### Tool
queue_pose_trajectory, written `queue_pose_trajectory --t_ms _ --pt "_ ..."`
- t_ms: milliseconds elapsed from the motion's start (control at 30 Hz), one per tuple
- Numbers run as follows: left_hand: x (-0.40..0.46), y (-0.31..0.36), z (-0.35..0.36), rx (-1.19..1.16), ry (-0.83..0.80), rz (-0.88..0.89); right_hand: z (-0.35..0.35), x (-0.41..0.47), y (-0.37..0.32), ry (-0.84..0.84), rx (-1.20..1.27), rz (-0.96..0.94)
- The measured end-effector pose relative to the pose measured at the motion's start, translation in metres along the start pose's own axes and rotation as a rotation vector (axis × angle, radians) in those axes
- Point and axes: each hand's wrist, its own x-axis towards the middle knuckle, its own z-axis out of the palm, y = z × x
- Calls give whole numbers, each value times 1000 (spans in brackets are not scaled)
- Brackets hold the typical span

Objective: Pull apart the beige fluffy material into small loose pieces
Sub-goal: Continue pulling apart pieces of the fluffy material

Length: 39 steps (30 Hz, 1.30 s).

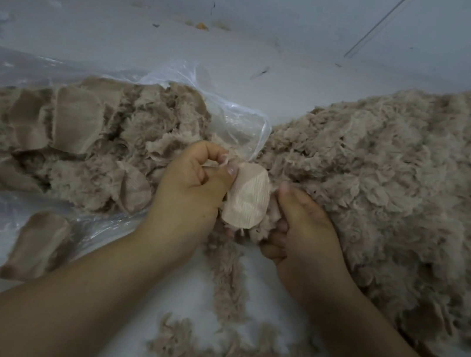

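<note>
A small piece of beige fluffy material (pixel 247 199) shows its smooth woven backing between my two hands. My left hand (pixel 192 190) pinches its left edge with thumb and curled fingers. On the other side, my right hand (pixel 306 232) grips its right and lower side, fingers curled under the fluff. A clear plastic bag (pixel 237 117) at the left holds several uncut beige patches (pixel 77 119). A large heap of loose pulled pieces (pixel 394 197) lies at the right, touching my right hand.
Loose fluff strands (pixel 219 351) lie on the white surface (pixel 275 76) near the front. One patch (pixel 36 242) rests on the plastic at the lower left. Small scraps (pixel 201 25) sit far back by the wall.
</note>
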Motion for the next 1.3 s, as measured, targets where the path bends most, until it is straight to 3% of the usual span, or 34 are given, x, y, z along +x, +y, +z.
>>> queue_pose_trajectory --t_ms 100,300,400,500,667,900,1133,1300 --pt "-1 1 3 -19 -23 13 1 -2 1 37 -30 -8" --pt "-2 -5 10 82 -64 52 -3 -7 -5 -101 79 17" --pt "0 -9 13 125 -72 68 -2 -8 -3 -137 -23 -36" --pt "3 -12 9 72 -20 29 -3 -7 1 -65 -89 -25" --pt "4 -10 4 -3 16 20 -3 -6 1 -84 -14 -67" --pt "5 -8 0 21 -133 -133 -3 -9 3 -97 -105 -115" --pt "7 -3 -1 98 19 -35 -3 -8 3 -116 -99 -103" --pt "3 -4 4 57 36 -64 -4 -7 4 -124 -85 -80"
